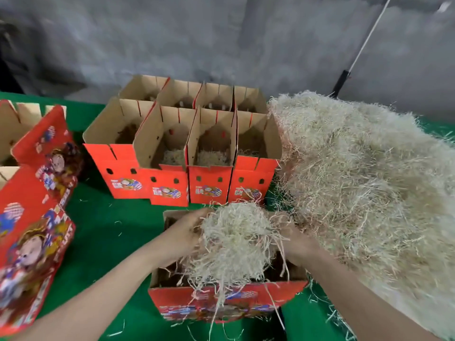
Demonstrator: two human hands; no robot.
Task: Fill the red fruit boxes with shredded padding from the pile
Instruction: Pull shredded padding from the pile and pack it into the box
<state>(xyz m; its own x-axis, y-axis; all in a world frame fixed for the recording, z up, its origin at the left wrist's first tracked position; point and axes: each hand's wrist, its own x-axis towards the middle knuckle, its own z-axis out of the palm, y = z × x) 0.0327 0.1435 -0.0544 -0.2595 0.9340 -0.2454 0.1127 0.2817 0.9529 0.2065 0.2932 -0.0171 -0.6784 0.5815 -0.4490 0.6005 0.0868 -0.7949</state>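
Early yet, I judge: my left hand [186,233] curls its fingers into a wad of shredded padding [234,242] above the near red box [170,300]; my right hand [296,243] buries its fingers, grip untellable. The boxes behind [209,184] hold thin layers, and the pile [369,180] beside them is large.

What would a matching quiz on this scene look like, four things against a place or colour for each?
Things:
1. pile
2. handful
3. near box
4. table

Place or colour:
A. green
B. open, under the handful
C. heaped at the right
D. between left hand and right hand

Pairs: 1-C, 2-D, 3-B, 4-A.
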